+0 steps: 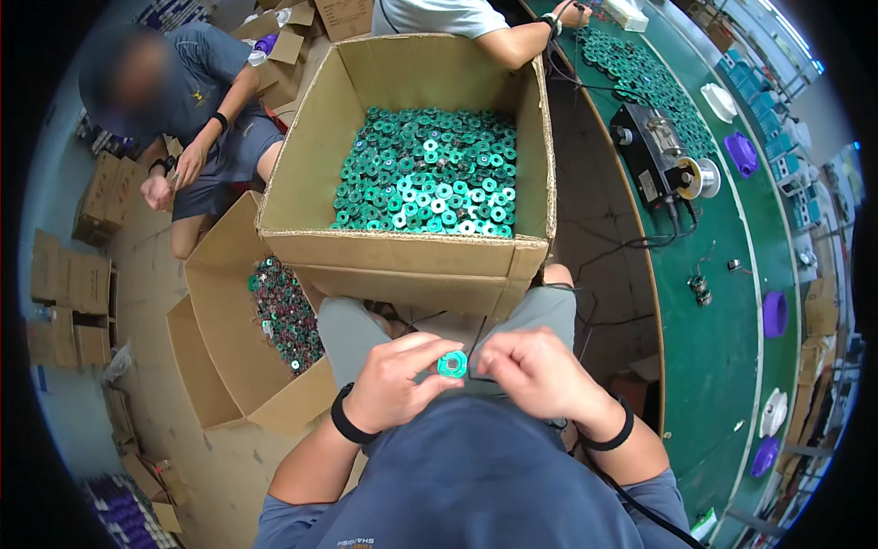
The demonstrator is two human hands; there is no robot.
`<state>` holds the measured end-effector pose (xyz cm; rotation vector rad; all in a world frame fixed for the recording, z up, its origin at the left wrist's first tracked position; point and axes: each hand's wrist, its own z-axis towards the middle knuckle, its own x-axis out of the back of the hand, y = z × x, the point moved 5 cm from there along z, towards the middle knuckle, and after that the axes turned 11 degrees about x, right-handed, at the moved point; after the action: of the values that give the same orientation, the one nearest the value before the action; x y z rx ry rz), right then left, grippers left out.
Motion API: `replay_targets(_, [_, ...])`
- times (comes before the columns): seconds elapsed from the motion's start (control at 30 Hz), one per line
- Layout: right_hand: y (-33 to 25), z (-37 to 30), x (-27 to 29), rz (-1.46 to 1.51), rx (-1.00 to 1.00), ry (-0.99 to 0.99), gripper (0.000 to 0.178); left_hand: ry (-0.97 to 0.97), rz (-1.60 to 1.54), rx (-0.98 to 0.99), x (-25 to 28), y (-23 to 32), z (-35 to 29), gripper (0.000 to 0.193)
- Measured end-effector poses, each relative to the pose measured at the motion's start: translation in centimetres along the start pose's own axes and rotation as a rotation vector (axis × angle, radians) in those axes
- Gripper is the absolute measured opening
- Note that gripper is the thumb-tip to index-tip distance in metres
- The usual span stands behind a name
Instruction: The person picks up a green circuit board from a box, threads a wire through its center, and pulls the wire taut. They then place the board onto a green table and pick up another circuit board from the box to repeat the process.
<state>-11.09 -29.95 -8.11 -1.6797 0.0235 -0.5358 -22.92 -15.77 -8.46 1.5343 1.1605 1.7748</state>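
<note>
- Disc [452, 364] seems light, stiff; I'd grip its rim.
- Left hand [391, 379] pinches it, thumb against fingers.
- Right hand [540, 373] curls; I can't tell what it pinches.

The round part [452, 364] in the left hand [395, 377] is green with a greyish centre. Inside the brown walls of the cardboard box [402, 249], the discs [430, 178] are green, many pale-centred. The worktop [700, 375] is green, lined lengthwise by a pale stripe [757, 306]; toward its right edge sits a purple ring [775, 315]. Both wristbands [339, 417] are black, the shirt [494, 467] dark blue.
</note>
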Motion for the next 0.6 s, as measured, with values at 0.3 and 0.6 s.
replay_targets(0.3, [-2.1, -0.4, -1.4, 0.009, 0.185, -0.136, 0.014, 0.050, 0.033, -0.056, 0.6, 0.1, 0.0, 0.038])
replay_targets(0.6, [-0.4, 0.4, -0.3, 0.024, 0.106, -0.091, 0.015, 0.035, 0.016, -0.028, 0.5, 0.1, 0.0, 0.039])
